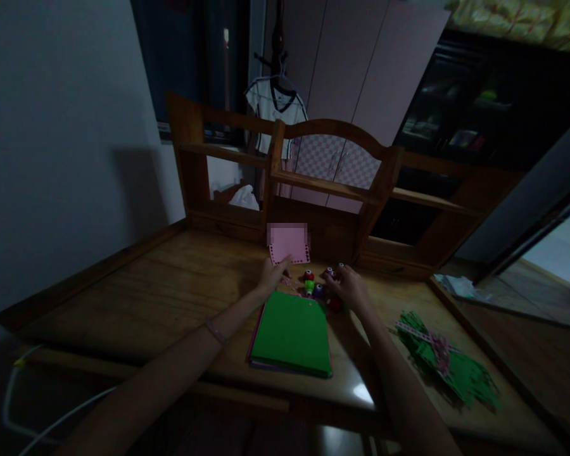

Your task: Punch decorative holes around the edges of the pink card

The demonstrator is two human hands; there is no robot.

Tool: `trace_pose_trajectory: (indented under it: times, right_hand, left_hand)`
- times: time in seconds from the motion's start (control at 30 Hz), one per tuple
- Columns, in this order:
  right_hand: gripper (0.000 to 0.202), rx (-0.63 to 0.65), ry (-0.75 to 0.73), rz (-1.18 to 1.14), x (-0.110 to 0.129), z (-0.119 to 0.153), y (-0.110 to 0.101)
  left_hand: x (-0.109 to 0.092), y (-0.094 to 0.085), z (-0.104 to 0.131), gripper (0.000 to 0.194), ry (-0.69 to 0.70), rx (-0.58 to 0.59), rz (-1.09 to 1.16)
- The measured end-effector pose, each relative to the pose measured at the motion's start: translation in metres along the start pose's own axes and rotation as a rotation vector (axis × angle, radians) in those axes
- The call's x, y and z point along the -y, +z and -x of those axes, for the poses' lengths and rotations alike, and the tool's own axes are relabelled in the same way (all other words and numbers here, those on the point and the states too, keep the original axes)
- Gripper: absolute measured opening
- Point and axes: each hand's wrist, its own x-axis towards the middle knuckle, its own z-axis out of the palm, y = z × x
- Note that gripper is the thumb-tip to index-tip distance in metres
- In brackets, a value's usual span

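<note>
A pink sheet with a dotted edge (289, 244) is near the back of the wooden desk. Its lower edge meets the fingers of my left hand (274, 273), which are closed; whether they grip the sheet I cannot make out. My right hand (349, 283) is closed at a group of small punches with eye-like tops, among them a red one (308, 275), a green one (309, 287) and a purple one (318, 291). What it holds is too dark to tell. Nearer me lies a stack of green sheets (293, 332), with other colours below. Pink scraps (289, 282) lie behind it.
On the right of the desk (185, 285) lies a pile of cut green paper (456, 373) with pink strips across it. A wooden shelf (327, 183) rises along the back edge. A white cable (66, 415) hangs at the lower left.
</note>
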Motion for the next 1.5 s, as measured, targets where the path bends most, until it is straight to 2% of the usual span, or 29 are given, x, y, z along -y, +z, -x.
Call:
trace_pose_trajectory:
  times: [0.1,0.23,0.3,0.37,0.47,0.6,0.83,1.07,1.17,1.33,1.5]
  right_hand:
    - [0.044,-0.138,0.174,-0.403,0.004,-0.002,-0.003]
    - [0.049,-0.248,0.357,-1.031,0.007,-0.007,-0.005]
    - [0.046,-0.297,0.383,-1.218,0.006,-0.01,-0.004]
    - [0.042,-0.327,0.381,-1.305,0.005,-0.011,-0.002]
    - [0.039,-0.296,0.375,-1.286,0.002,-0.011,0.001]
    - [0.038,-0.184,0.388,-1.193,0.001,-0.008,0.005]
    - [0.044,-0.004,0.359,-1.256,0.012,-0.007,0.009]
    - [0.043,0.243,0.347,-0.962,0.036,0.007,0.0]
    - [0.038,0.259,0.348,-0.982,0.039,0.007,0.005]
    - [0.036,0.163,0.396,-0.985,0.029,0.002,0.01]
    - [0.04,0.287,0.382,-1.076,0.024,0.003,0.004]
  left_hand:
    - [-0.001,0.002,0.001,0.043,-0.001,0.01,-0.001]
    - [-0.007,0.004,0.006,0.042,0.046,0.039,-0.024]
    - [-0.01,0.005,0.008,0.043,0.072,0.085,-0.034]
    - [-0.012,0.005,0.009,0.044,0.087,0.136,-0.041]
    - [-0.013,0.006,0.01,0.043,0.073,0.155,-0.043]
    - [-0.015,0.008,0.013,0.04,0.053,0.097,-0.035]
    - [-0.024,0.013,0.019,0.036,0.131,0.067,-0.04]
    - [-0.026,0.013,0.02,0.033,0.141,0.039,-0.066]
    - [-0.027,0.014,0.02,0.037,0.149,0.033,-0.086]
    - [-0.026,0.015,0.021,0.037,0.172,0.026,-0.023]
    - [-0.022,0.014,0.018,0.038,0.169,-0.005,-0.042]
